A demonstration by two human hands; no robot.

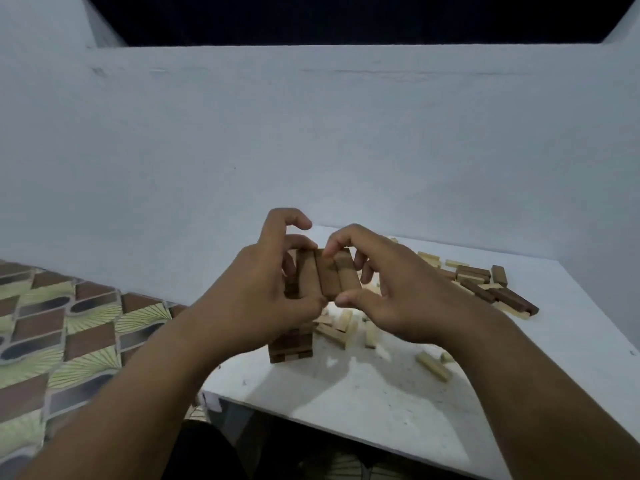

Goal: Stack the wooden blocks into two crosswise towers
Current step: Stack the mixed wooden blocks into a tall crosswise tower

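A tower of dark brown wooden blocks (pixel 291 351) stands near the left edge of the white table (pixel 381 403). Its top layer (pixel 329 275) is three dark blocks lying side by side. My left hand (pixel 266 285) grips that layer from the left, thumb at the near end and fingers curled over the far end. My right hand (pixel 391 289) pinches it from the right, thumb at the near end and index finger on the far end. My hands hide the tower's middle.
Loose pale blocks (pixel 337 329) lie scattered right of the tower, one (pixel 433 367) nearer the front. A heap of dark and pale blocks (pixel 485 285) lies at the far right. A white wall rises behind the table. Patterned floor tiles (pixel 69 323) lie to the left.
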